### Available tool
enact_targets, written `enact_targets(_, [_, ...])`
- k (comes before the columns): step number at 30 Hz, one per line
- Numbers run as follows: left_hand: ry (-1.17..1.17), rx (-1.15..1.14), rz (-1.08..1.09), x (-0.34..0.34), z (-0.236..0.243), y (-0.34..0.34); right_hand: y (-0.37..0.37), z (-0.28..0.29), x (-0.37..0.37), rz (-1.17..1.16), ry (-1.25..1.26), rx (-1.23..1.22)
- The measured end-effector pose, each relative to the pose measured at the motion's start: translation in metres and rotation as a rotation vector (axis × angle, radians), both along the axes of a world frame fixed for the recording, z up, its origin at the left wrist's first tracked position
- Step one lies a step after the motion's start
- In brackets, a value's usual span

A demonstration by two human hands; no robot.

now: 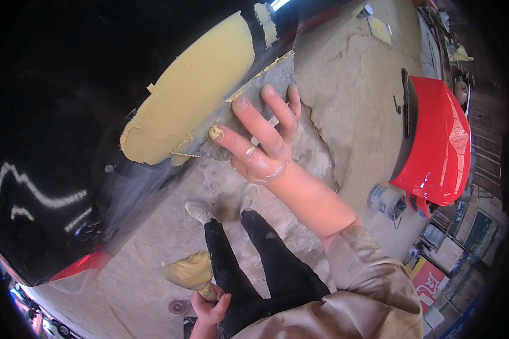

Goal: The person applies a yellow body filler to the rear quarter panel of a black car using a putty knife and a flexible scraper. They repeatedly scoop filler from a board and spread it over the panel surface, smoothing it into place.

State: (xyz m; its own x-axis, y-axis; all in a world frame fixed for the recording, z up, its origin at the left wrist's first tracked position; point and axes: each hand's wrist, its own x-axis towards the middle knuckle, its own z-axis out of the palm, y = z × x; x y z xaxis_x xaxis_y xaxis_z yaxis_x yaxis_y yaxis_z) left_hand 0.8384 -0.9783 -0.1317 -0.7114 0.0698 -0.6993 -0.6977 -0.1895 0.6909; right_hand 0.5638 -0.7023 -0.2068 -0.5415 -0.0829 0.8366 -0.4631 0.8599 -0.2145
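Note:
A broad patch of yellow body filler [192, 85] covers part of a glossy black car panel [56, 130] at the upper left. My right hand [266, 141] grips a flat grey spreader [278, 74], its fingers splayed over the face and the thumb hidden. Yellow filler lines the spreader's upper edge, which lies along the patch's lower right side. Filler also sticks to a fingertip. Low in the view, my left hand [210, 309] is closed around the handle of a wide putty knife [189, 271], whose blade is coated with yellow filler.
A red car panel [438, 141] stands at the right, beside a stained bucket [387, 202]. A red tail light [82, 266] is at the black car's lower corner. Cracked concrete floor [356, 113] spreads below, with a small round object [177, 307] near my left hand.

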Motion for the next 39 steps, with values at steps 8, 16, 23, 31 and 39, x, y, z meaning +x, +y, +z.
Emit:
enact_targets(8, [0.169,0.085,-0.024,0.01,-0.008,-0.005,0.0,-0.025,0.016,-0.001,-0.057,-0.058])
enact_targets(16, [0.296,0.047,-0.204,-0.033,0.035,-0.007,0.003,0.041,0.086,0.201,-0.301,-0.553])
enact_targets(23, [0.434,0.056,-0.471,-0.09,0.093,-0.001,-0.009,0.189,0.154,0.77,-1.018,-1.533])
enact_targets(31, [0.587,0.094,-0.482,-0.098,0.124,-0.032,-0.003,0.23,0.15,0.942,-1.069,-0.536])
enact_targets(39, [0.314,0.074,-0.178,-0.087,0.115,-0.079,-0.015,0.171,0.108,0.242,-0.522,-0.018])
